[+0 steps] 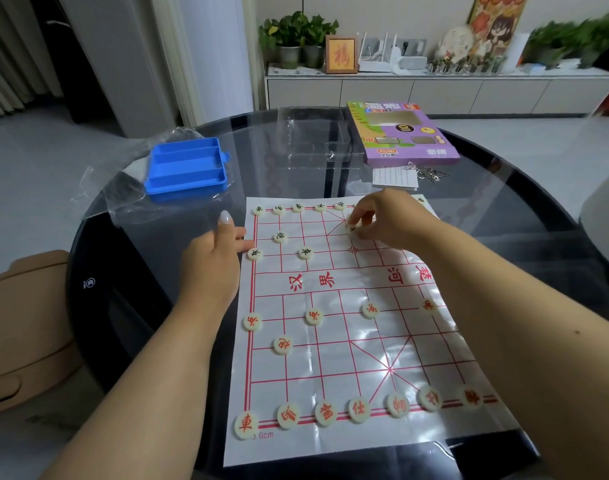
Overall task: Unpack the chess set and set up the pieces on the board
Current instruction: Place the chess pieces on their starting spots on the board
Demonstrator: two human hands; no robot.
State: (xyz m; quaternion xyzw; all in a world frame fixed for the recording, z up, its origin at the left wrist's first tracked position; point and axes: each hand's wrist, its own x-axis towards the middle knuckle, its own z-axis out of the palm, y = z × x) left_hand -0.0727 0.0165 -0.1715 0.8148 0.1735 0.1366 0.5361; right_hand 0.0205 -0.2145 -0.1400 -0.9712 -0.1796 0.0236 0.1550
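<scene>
A glossy paper chess board [344, 327] with red grid lines lies on the dark round table [130, 306]. Cream discs with red characters line its near edge, such as the corner piece [245, 425]. Discs with black characters stand along the far rows, among them one [305, 252] in the third row. My right hand [386, 220] reaches over the far middle and pinches a black-character disc [352, 229] on the board. My left hand [215, 258] rests on the table with straight fingers touching the board's left edge, beside a disc [255, 253].
A blue compartment tray [186, 169] sits on clear plastic wrap at the far left. A clear plastic insert [317, 136], a purple game box [403, 133], a paper slip [395, 176] and metal ring puzzles [429, 173] lie beyond the board. A tan chair [22, 327] stands at left.
</scene>
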